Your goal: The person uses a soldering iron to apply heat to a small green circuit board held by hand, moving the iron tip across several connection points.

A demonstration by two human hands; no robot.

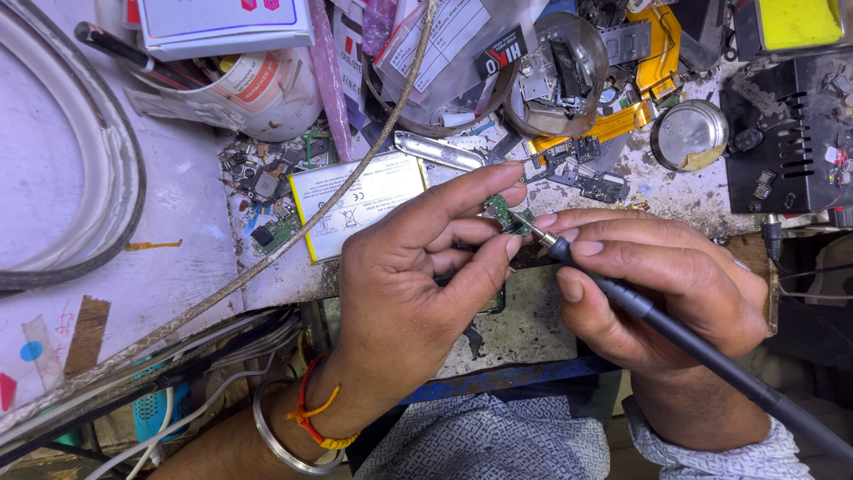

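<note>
Soldering iron point(675, 333) gripped in right hand point(662, 289), tip up-left onto small green board point(503, 213) pinched by left hand point(418, 276).

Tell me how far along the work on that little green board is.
Already done: small green board lifted off the bench, pinched in the left hand. In hand: right hand puts the soldering iron tip on it. Left: I cannot tell; the joint is too small to see.

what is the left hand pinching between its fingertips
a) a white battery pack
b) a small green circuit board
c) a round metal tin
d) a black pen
b: the left hand pinches a small green circuit board between thumb and fingers, while the right hand brings the tip of the soldering iron to it.
</note>
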